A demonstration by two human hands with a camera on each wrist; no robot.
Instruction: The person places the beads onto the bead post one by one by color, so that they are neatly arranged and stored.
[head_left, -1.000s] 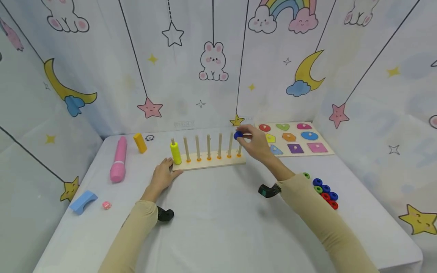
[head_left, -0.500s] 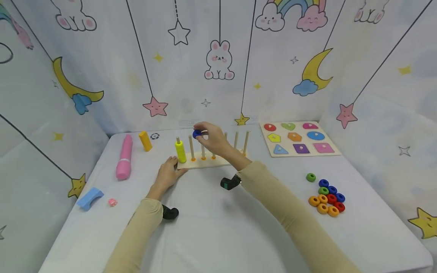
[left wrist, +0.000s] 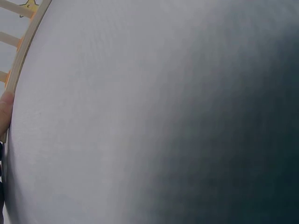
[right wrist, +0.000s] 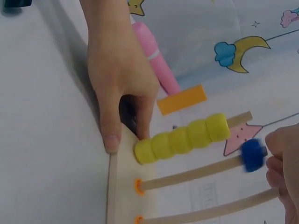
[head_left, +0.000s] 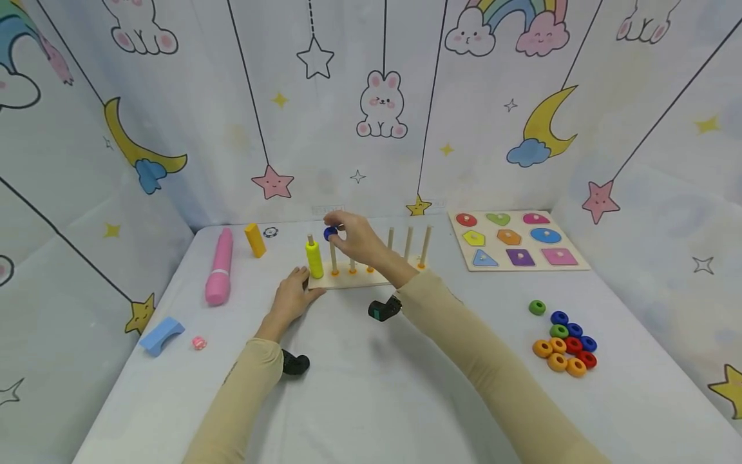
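Note:
My right hand (head_left: 361, 240) pinches a blue ring (head_left: 330, 232) between thumb and fingers. In the right wrist view the blue ring (right wrist: 252, 155) is at the top of the peg beside the yellow stack, the peg's tip inside or right at it. The wooden peg stand (head_left: 379, 279) has a row of upright pegs with orange bases. Yellow rings (right wrist: 182, 138) fill its leftmost peg almost to the tip. At that end my left hand (head_left: 290, 299) grips the board, thumb on the front edge and fingers behind. My right hand hides some middle pegs in the head view.
Loose orange, red, blue and green rings (head_left: 558, 346) lie at the right. Behind them is a shape puzzle board (head_left: 513, 240). On the left are a pink bottle-shaped object (head_left: 219, 267), a yellow block (head_left: 255, 240), a blue arch block (head_left: 161, 336) and a small pink piece (head_left: 199, 343).
My right hand has carried the blue ring leftward from the right-end pegs to the peg beside the yellow stack, then slightly down. The left hand keeps its grip on the stand.

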